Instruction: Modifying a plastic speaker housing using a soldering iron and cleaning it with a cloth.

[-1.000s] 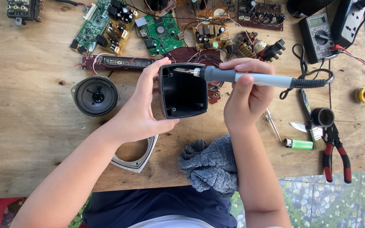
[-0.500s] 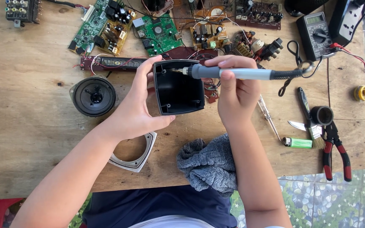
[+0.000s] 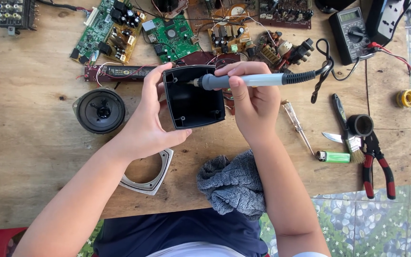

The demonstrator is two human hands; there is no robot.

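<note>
Pinched between thumb and fingers of the right hand point(image 3: 255, 102), the soldering iron point(image 3: 248, 80) lies almost level, its long axis running side to side: black cord end pointing away from the black plastic housing point(image 3: 193, 97), metal tip pointing into it. That tip sits just inside the housing's open mouth, close to the far upper corner, near a small moulded post; whether it touches the plastic cannot be told.

On the opposite side of the housing, the left hand point(image 3: 151, 126) wraps around the wall, fingers curled along its outer face and thumb below the lower edge, so the box is clamped with its opening facing up toward the camera. Both hands touch or nearly touch the housing, but the left is the one bearing it; the right reaches across its rim.

Just beyond the housing lie green circuit boards point(image 3: 170, 35) and a dark red board strip point(image 3: 120, 72). To the left-hand side of the housing rests a round black speaker point(image 3: 100, 111). Nearer the body than the housing lie a grey cloth point(image 3: 231, 183) and a pale frame ring point(image 3: 155, 178).
</note>
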